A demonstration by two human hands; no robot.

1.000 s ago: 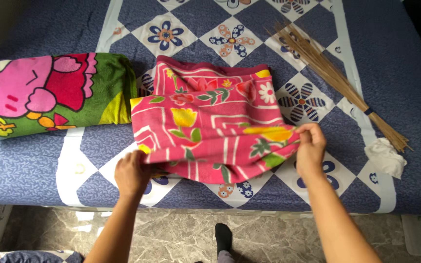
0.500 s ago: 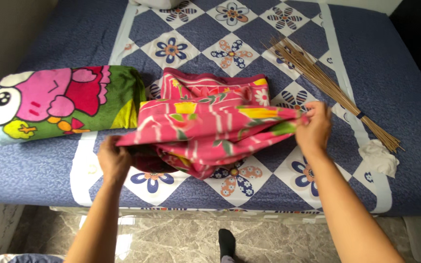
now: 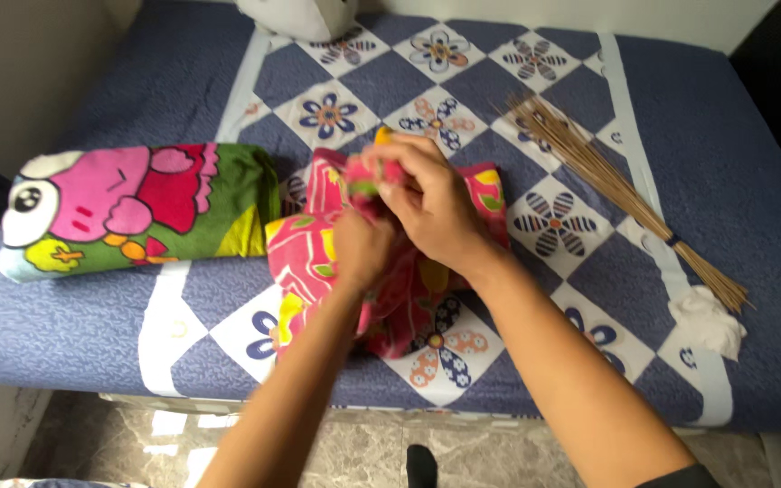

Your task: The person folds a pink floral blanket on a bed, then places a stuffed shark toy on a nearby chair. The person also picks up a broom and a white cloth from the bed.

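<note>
My left hand (image 3: pixel 361 246) and right hand (image 3: pixel 427 199) meet over the bed (image 3: pixel 92 298), both seemingly clamped on the bunched pink floral towel (image 3: pixel 305 258), which lies just beside the folded cartoon towel (image 3: pixel 137 208).

Rolled towel (image 3: pixel 137 212) left of the bunched towel (image 3: pixel 390 271) on the bed (image 3: pixel 725 136), broom sticks (image 3: pixel 616 194) and crumpled cloth (image 3: pixel 707 318) right.

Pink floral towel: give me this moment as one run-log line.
left hand: gripping pink floral towel | right hand: gripping same towel, hands together at its middle | towel: bunched on patchwork bedspread | beside: cartoon towel, twig bundle
</note>
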